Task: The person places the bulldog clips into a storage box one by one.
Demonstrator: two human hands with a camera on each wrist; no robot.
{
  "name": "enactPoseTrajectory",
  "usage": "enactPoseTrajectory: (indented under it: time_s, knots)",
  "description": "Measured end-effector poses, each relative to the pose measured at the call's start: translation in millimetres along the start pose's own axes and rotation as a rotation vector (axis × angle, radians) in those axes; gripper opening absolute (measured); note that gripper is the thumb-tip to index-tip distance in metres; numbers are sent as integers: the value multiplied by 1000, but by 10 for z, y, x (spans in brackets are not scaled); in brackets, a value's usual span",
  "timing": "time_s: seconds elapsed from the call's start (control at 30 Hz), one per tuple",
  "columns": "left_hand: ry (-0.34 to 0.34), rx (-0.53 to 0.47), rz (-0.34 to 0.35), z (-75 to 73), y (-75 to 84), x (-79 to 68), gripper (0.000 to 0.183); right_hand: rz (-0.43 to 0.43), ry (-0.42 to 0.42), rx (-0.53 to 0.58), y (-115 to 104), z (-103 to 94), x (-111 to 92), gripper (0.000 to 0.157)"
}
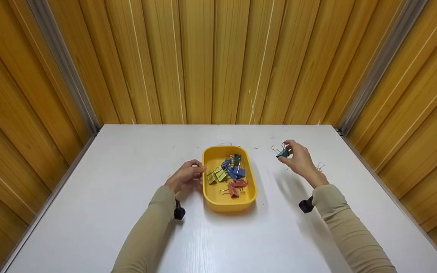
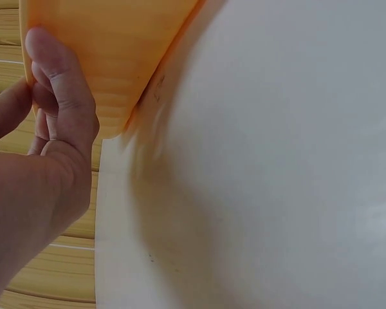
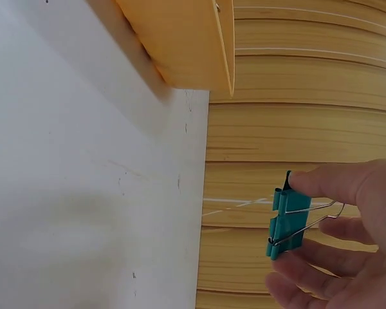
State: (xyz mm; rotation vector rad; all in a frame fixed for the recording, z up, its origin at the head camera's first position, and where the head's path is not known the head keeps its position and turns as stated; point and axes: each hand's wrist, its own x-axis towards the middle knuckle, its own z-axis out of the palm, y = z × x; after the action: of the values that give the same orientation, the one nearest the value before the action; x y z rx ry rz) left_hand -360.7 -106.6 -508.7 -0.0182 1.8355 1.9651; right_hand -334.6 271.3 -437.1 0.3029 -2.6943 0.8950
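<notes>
A yellow plastic box stands on the white table with several binder clips inside: olive-yellow clips, blue clips, red clips and a dark teal clip. At its left side my left hand pinches the rim between thumb and fingers; the left wrist view shows this hand against the box's outer wall. Right of the box, above the table, my right hand holds a teal binder clip by its ends between thumb and fingers. Its wire handles stand open.
Behind my right wrist, wire handles of another binder clip show; its body is hidden. The white table is bounded by wood-patterned walls at the back and sides.
</notes>
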Motion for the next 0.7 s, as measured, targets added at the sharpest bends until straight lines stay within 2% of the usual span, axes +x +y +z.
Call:
enactPoseTrajectory:
  time_s: [0.27, 0.5, 0.7]
  knots:
    - [17, 3, -14, 5, -5, 5, 16, -29, -12, 11, -172, 102, 13, 53]
    - [9, -15, 10, 6, -17, 12, 15, -35, -30, 27, -299, 180, 16, 52]
    - [12, -1, -6, 6, -7, 5, 14, -95, -24, 37, -388, 259, 18, 51]
